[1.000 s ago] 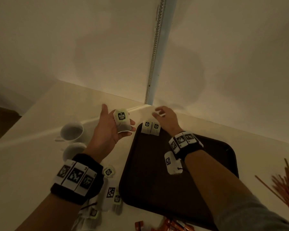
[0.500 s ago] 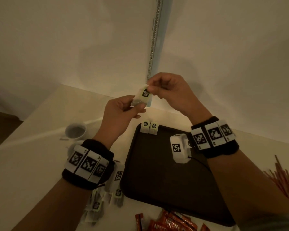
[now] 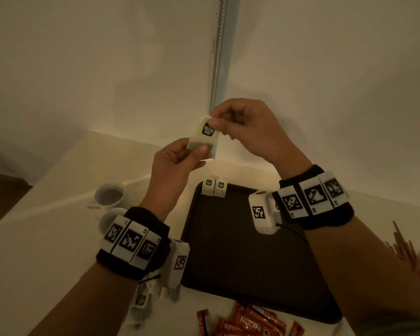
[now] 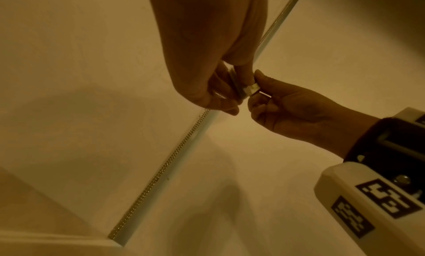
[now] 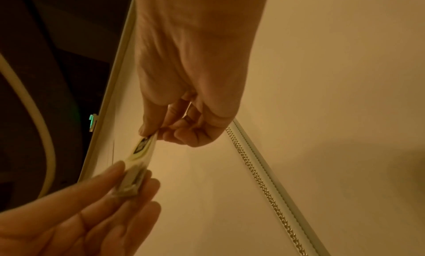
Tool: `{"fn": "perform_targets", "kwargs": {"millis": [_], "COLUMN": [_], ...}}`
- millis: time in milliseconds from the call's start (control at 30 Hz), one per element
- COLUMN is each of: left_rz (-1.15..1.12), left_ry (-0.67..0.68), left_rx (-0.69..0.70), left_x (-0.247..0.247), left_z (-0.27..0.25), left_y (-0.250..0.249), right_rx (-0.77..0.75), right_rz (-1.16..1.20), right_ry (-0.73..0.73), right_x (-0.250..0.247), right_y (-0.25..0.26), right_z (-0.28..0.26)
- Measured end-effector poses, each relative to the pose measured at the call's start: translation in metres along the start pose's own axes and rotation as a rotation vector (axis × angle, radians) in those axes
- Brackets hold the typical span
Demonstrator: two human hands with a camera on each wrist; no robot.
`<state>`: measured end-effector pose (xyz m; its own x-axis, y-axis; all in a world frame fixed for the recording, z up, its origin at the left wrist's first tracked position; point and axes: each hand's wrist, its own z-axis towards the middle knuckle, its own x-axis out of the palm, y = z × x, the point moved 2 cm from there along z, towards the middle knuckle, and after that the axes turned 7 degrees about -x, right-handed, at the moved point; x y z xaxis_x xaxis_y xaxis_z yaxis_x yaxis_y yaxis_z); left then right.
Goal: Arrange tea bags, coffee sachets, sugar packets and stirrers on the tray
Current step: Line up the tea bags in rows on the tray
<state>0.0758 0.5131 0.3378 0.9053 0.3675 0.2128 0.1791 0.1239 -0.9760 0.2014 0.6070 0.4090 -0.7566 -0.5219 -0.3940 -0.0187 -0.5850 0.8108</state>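
Both hands hold one pale tea bag (image 3: 204,134) with a dark label up in the air above the far left corner of the dark tray (image 3: 247,263). My left hand (image 3: 177,161) pinches its lower end, and my right hand (image 3: 238,122) pinches its top edge. The wrist views show the same tea bag (image 5: 138,160) edge-on, with the left hand (image 4: 220,89) and the right hand (image 5: 165,132) each pinching an end of it. Two tea bags (image 3: 214,187) stand side by side at the tray's far left corner.
Two white cups (image 3: 109,195) sit left of the tray. More tea bags (image 3: 141,301) lie under my left wrist. Red coffee sachets (image 3: 247,323) lie at the near edge, thin stirrers (image 3: 407,251) at the right. A wall corner with a bead chain (image 3: 217,57) rises behind.
My right hand left the two tea bags on the tray and rose to meet the left. Both hands now pinch the tea bag that the left hand alone held.
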Motion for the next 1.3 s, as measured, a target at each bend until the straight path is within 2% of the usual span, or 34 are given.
{"fn": "perform_targets", "kwargs": {"millis": [233, 433, 567, 700, 833, 933, 1000, 1067, 1167, 1233, 1300], "left_rz": [-0.014, 0.102, 0.279, 0.411, 0.428, 0.507, 0.533, 0.515, 0.58, 0.561, 0.537], "left_ry": [0.054, 0.113, 0.132, 0.227, 0.214, 0.224, 0.216, 0.143, 0.089, 0.001, -0.165], "left_rx": [-0.057, -0.168, -0.207, -0.315, -0.431, -0.525, -0.594, -0.671, -0.688, -0.738, -0.763], "left_x": [0.004, 0.002, -0.021, -0.064, -0.099, -0.126, -0.14, -0.153, -0.176, -0.188, -0.202], "left_z": [-0.001, -0.001, -0.011, -0.045, -0.082, -0.109, -0.126, -0.14, -0.158, -0.163, -0.165], "left_y": [0.013, 0.028, 0.044, 0.068, 0.086, 0.1, 0.108, 0.118, 0.13, 0.14, 0.158], "right_rx": [0.022, 0.063, 0.235, 0.435, 0.563, 0.642, 0.661, 0.658, 0.667, 0.685, 0.696], "right_rz": [-0.118, -0.145, -0.215, -0.376, -0.547, -0.554, -0.53, -0.551, -0.593, -0.601, -0.609], "right_ry": [0.028, 0.07, 0.129, 0.237, 0.44, 0.544, 0.528, 0.468, 0.326, 0.259, 0.218], "right_x": [-0.001, 0.001, -0.002, 0.001, 0.011, 0.017, 0.019, 0.02, 0.019, 0.018, 0.018], "right_y": [-0.001, -0.019, -0.072, -0.134, -0.181, -0.204, -0.216, -0.228, -0.243, -0.251, -0.257], "right_z": [-0.003, -0.009, -0.025, -0.055, -0.074, -0.08, -0.08, -0.078, -0.076, -0.075, -0.075]}}
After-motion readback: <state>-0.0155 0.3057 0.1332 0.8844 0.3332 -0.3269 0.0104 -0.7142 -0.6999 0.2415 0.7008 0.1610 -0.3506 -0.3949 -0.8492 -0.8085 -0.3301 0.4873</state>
